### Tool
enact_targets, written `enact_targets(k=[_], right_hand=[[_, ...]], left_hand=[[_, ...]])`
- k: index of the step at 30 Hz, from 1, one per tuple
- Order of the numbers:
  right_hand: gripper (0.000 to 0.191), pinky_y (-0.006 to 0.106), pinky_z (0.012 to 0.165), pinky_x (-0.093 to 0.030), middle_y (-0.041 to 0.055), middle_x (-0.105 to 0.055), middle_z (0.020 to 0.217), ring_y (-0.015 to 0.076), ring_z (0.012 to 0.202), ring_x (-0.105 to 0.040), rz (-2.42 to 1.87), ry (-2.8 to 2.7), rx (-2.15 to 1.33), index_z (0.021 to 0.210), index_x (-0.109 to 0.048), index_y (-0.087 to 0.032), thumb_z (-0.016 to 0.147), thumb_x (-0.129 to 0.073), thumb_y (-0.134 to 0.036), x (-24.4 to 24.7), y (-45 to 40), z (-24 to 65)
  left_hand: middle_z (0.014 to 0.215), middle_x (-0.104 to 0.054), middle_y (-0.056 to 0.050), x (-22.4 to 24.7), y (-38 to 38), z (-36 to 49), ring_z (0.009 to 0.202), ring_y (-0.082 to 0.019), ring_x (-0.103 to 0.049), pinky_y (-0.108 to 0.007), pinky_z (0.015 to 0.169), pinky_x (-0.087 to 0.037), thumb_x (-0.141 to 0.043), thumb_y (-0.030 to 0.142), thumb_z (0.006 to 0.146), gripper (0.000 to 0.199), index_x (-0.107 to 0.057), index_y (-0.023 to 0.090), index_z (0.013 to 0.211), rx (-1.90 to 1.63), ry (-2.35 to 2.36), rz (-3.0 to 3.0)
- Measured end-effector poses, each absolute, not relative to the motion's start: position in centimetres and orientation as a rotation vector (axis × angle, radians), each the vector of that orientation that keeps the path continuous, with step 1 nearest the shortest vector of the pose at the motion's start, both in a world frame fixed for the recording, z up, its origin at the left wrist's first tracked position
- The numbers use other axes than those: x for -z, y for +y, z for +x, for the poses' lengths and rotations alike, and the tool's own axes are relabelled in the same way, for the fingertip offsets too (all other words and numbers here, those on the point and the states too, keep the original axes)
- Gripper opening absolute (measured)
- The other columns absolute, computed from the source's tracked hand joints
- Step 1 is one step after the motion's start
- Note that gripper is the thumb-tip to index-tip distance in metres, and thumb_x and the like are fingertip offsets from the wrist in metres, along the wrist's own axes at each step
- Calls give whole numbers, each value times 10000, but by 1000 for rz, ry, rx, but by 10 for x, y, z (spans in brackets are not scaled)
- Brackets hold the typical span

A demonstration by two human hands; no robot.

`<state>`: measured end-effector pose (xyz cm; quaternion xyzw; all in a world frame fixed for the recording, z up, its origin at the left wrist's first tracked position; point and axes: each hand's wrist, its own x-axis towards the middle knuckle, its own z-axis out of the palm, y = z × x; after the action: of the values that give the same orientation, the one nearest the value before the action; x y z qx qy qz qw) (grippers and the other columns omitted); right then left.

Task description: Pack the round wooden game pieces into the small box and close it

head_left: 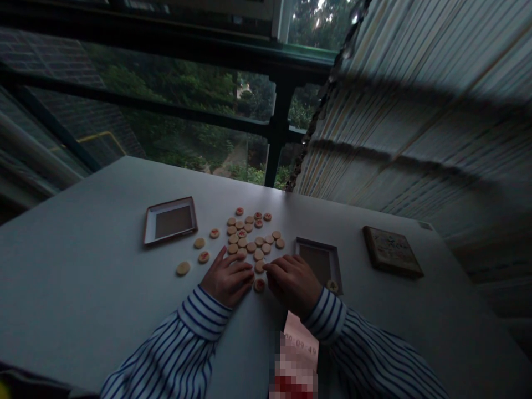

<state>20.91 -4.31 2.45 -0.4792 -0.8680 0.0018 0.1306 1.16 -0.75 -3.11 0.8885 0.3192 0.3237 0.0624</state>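
Round wooden Chinese chess pieces [251, 247] lie in a loose cluster on the white table, several with red characters and many showing plain faces. My left hand [229, 279] rests palm down at the cluster's near edge, fingers stretched out and partly covering pieces. To its right, my right hand [292, 281] is curled, its fingers pressed together beside a plain piece [260, 266]; whatever may be under the fingers is hidden. A red-marked piece [259, 285] sits between the two hands.
A shallow box tray [146, 226] stands at the left. Another tray [338, 266], with a piece at its near corner, is behind my right wrist. A flat decorated box [391, 250] lies far right. A lit phone [301, 338] shows a timer near me. Window and curtain border the table.
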Motion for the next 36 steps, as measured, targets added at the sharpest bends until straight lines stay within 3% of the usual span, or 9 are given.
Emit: enact_targets(k=[9,24,31,36], right_hand=[[148,287,664,-280,51,-611,798,157,763,-499,-1388,-2539,-23,895,-551,-180,826,-430,-229,-26,-43,209],[156,284,673,-289,47,-612,799,154,767,-500,-1378,-2509,-30,896,-555,-177,832,-422,-228,-27,-44,210],[179,288,667,-294,49,-612,794,154,755,-500,-1362,-2489,-27,928,-561,-177,834,-415,-221,-30,-44,209],[173,286,659,-291,47,-611,796,156,751,-497,-1345,-2492,-24,923,-554,-175,832,-417,-227,-29,-44,210]], left_hand=[[821,-683,-2,29,-7,14,955,-203,-556,-476,1015,-186,-556,249,729,148,-639,235,850,-1016,958,2711],[873,-676,-56,15,-4,13,865,-170,-604,-403,903,-397,-589,185,723,197,-606,180,920,-1296,940,2537],[915,-667,-63,11,-11,15,872,-170,-603,-325,788,-493,-593,186,720,214,-622,188,932,-1341,980,2175],[884,-678,-38,4,-19,20,841,-159,-621,-308,814,-496,-610,239,707,175,-652,190,870,-1331,1121,1714]])
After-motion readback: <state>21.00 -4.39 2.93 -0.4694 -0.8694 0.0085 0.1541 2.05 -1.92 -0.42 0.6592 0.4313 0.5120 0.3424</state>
